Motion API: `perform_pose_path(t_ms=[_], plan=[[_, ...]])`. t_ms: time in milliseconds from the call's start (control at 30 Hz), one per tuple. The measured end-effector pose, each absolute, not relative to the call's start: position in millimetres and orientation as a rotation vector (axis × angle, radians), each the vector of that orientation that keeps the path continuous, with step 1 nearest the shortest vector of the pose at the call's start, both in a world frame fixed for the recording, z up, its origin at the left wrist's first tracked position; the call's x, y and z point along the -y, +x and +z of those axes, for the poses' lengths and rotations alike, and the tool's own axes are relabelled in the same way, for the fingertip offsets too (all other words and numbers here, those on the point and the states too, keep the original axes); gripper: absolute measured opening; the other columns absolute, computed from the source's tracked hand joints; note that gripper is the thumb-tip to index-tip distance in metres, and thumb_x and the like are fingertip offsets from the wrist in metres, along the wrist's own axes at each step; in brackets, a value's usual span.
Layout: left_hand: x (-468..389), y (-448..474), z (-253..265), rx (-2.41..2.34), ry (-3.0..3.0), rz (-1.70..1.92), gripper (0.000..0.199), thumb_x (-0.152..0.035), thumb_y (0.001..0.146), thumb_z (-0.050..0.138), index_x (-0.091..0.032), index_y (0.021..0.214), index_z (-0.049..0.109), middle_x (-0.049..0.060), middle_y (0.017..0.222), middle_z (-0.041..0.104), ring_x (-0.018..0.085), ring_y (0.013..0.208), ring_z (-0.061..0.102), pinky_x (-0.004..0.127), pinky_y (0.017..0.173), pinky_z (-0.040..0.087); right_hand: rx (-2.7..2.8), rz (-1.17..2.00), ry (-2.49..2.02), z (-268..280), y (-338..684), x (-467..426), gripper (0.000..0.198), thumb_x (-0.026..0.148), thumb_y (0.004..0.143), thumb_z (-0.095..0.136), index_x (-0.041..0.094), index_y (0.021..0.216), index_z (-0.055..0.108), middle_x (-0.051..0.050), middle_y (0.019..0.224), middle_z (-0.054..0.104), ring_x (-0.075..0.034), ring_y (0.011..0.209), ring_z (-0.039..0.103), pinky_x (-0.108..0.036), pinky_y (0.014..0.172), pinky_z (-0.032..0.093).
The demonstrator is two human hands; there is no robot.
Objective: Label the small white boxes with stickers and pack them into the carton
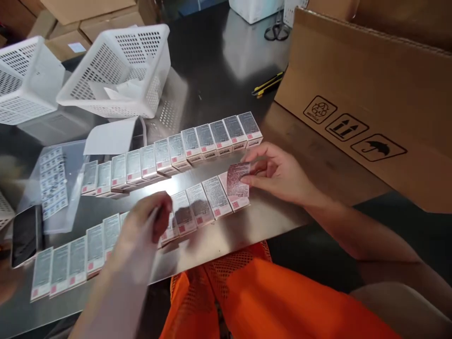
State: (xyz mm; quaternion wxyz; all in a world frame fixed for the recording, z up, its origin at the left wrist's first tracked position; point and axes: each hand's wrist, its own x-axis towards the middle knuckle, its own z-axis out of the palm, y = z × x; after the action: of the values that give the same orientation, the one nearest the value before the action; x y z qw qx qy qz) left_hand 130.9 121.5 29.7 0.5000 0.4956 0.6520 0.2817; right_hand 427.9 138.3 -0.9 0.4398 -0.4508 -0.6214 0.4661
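Observation:
In two slanting rows lie several small boxes with grey printed tops and pink square marks, a back row (191,141) and a front row (213,197). My right hand (277,173) pinches a small printed label (238,181) over the last box at the right end of the front row. Whether the label touches that box I cannot tell. My left hand (150,214) is curled above the middle of the front row and hides some boxes. From it hangs a pale translucent sheet (136,273), blurred, which partly covers my forearm.
White plastic baskets (155,94) (38,84) stand at back left, near cartons. A big cardboard box (339,70) fills the right, beside a yellow cutter knife (268,85) and scissors (276,32). A label sheet (53,181) and a phone (26,235) lie left.

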Motion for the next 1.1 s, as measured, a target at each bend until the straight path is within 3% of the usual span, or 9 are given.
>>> perform_pose_path(t_ms=[100, 200, 300, 467, 567, 700, 833, 967, 1100], plan=[[-115.7, 173.7, 18.9, -1.366, 1.076, 0.421, 0.026, -0.044, 0.084, 0.058, -0.02, 0.088, 0.065, -0.006, 0.041, 0.042, 0.009, 0.034, 0.03, 0.022, 0.038, 0.021, 1.538, 1.386, -1.15, -10.2, 437.3, -155.1, 0.05, 0.043, 0.076, 0.078, 0.014, 0.105, 0.051, -0.005, 0.11, 0.06, -0.004, 0.079, 0.06, -0.014, 0.064, 0.051], [-112.4, 193.4, 10.9, -1.316, 1.157, 0.269, 0.034, -0.045, 0.086, 0.06, -0.019, 0.107, 0.065, -0.005, 0.048, 0.051, 0.01, 0.042, 0.038, 0.022, 0.045, 0.024, 1.506, 1.521, -1.145, -11.2, 441.7, -161.3, 0.05, 0.039, 0.073, 0.079, 0.013, 0.106, 0.051, -0.003, 0.101, 0.061, -0.004, 0.075, 0.06, -0.014, 0.064, 0.05], [-110.6, 202.7, 3.9, -1.31, 1.157, 0.253, 0.048, -0.057, 0.087, 0.06, -0.018, 0.115, 0.063, -0.003, 0.055, 0.055, 0.011, 0.047, 0.044, 0.023, 0.047, 0.025, 1.459, 1.608, -1.164, -10.8, 443.5, -165.1, 0.053, 0.036, 0.069, 0.082, 0.013, 0.106, 0.052, -0.002, 0.095, 0.06, -0.003, 0.073, 0.06, -0.013, 0.063, 0.049], [-107.8, 218.0, -8.0, -1.309, 1.025, 0.369, 0.049, -0.063, 0.082, 0.065, -0.018, 0.102, 0.065, -0.002, 0.062, 0.056, 0.012, 0.053, 0.047, 0.023, 0.05, 0.029, 1.461, 1.674, -1.216, -13.2, 441.3, -170.8, 0.05, 0.035, 0.069, 0.08, 0.014, 0.106, 0.054, -0.001, 0.092, 0.059, -0.004, 0.072, 0.059, -0.012, 0.061, 0.048], [-108.5, 225.3, -8.7, -1.335, 1.014, 0.421, 0.037, -0.054, 0.085, 0.063, -0.017, 0.088, 0.063, -0.001, 0.064, 0.057, 0.011, 0.056, 0.047, 0.023, 0.053, 0.032, 1.495, 1.689, -1.247, -14.3, 438.9, -173.0, 0.049, 0.034, 0.069, 0.08, 0.014, 0.105, 0.055, -0.001, 0.095, 0.061, -0.004, 0.074, 0.061, -0.013, 0.061, 0.049], [-110.0, 228.5, -5.1, -1.347, 0.949, 0.397, 0.022, -0.039, 0.081, 0.065, -0.017, 0.085, 0.062, -0.001, 0.068, 0.062, 0.01, 0.057, 0.045, 0.022, 0.054, 0.032, 1.543, 1.686, -1.272, -15.8, 438.4, -174.2, 0.046, 0.037, 0.071, 0.079, 0.014, 0.104, 0.055, -0.002, 0.097, 0.063, -0.006, 0.077, 0.063, -0.013, 0.061, 0.051], [-107.5, 229.5, -6.9, -1.373, 0.977, 0.408, 0.035, -0.049, 0.086, 0.061, -0.016, 0.077, 0.062, -0.001, 0.066, 0.057, 0.01, 0.06, 0.043, 0.023, 0.056, 0.032, 1.604, 1.657, -1.329, -17.1, 439.5, -172.2, 0.045, 0.041, 0.073, 0.079, 0.015, 0.104, 0.059, -0.003, 0.095, 0.065, -0.007, 0.077, 0.065, -0.013, 0.061, 0.052], [-104.8, 234.0, -7.1, -1.46, 1.104, 0.353, 0.036, -0.045, 0.09, 0.056, -0.017, 0.069, 0.059, -0.003, 0.06, 0.052, 0.01, 0.058, 0.042, 0.025, 0.055, 0.03, 1.676, 1.458, -1.439, -17.2, 437.4, -171.6, 0.042, 0.05, 0.079, 0.075, 0.016, 0.101, 0.067, -0.005, 0.106, 0.067, -0.008, 0.079, 0.067, -0.015, 0.064, 0.054], [-105.0, 237.0, -1.6, -1.506, 1.204, 0.276, 0.034, -0.04, 0.092, 0.054, -0.019, 0.066, 0.06, -0.004, 0.058, 0.055, 0.01, 0.057, 0.045, 0.026, 0.055, 0.027, 1.789, 1.121, -1.41, -19.7, 433.7, -177.7, 0.026, 0.043, 0.081, 0.074, 0.017, 0.085, 0.074, -0.003, 0.107, 0.066, -0.009, 0.095, 0.065, -0.015, 0.072, 0.056]])
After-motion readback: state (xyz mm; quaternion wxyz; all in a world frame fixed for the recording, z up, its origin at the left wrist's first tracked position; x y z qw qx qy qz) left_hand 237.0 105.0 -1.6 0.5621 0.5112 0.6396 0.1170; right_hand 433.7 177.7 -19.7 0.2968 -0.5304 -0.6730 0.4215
